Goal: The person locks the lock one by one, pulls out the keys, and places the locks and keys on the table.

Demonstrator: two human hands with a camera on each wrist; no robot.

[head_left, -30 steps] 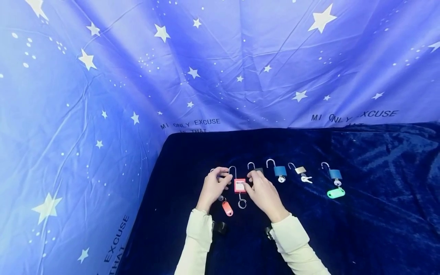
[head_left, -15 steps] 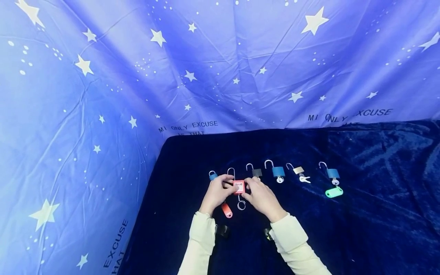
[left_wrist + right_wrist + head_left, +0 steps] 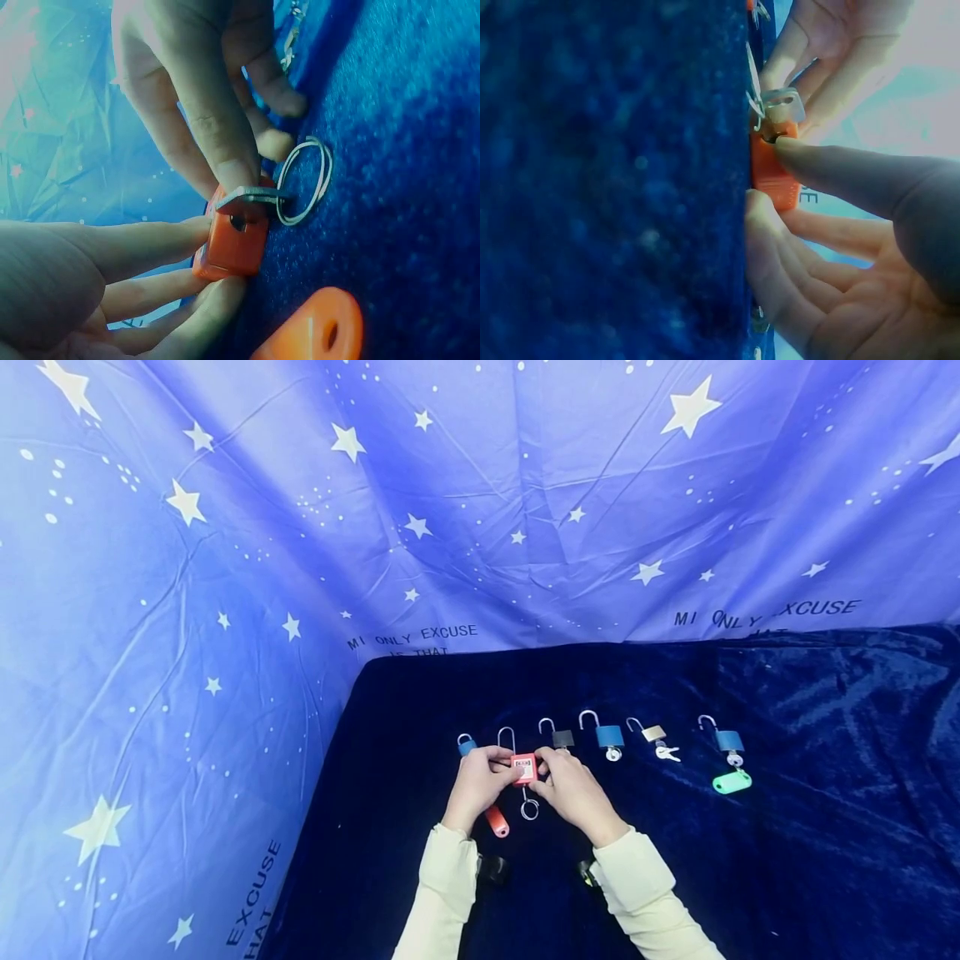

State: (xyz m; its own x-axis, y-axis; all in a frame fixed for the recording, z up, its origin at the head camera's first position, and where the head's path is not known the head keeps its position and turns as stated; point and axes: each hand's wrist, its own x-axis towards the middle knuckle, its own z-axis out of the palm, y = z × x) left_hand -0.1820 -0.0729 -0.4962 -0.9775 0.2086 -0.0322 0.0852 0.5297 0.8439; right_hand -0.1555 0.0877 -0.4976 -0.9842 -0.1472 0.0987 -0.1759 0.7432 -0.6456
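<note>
A red padlock [image 3: 524,768] with a pale label lies between both hands. Its tall shackle [image 3: 507,740] stands raised and offset to the left of the body. My left hand [image 3: 477,783] holds the body's left side, its thumb on the label face. From the right, my right hand [image 3: 576,792] grips the body with thumb and fingers. In the left wrist view, a flat metal key [image 3: 246,196] sits at the padlock's bottom, with a split ring [image 3: 324,176] hanging from it. The right thumb [image 3: 802,154] touches the body beside the keyhole in the right wrist view.
Left of the hands lie a blue padlock [image 3: 467,747] and an orange key tag [image 3: 497,821]. To the right are a dark padlock [image 3: 562,739], blue padlock [image 3: 610,737], brass padlock [image 3: 655,733] with keys, and another blue padlock [image 3: 729,741] with a green tag [image 3: 732,781].
My left hand has moved from beside the shackle down onto the red padlock's body, uncovering the blue padlock behind it. The right hand stays on the body.
</note>
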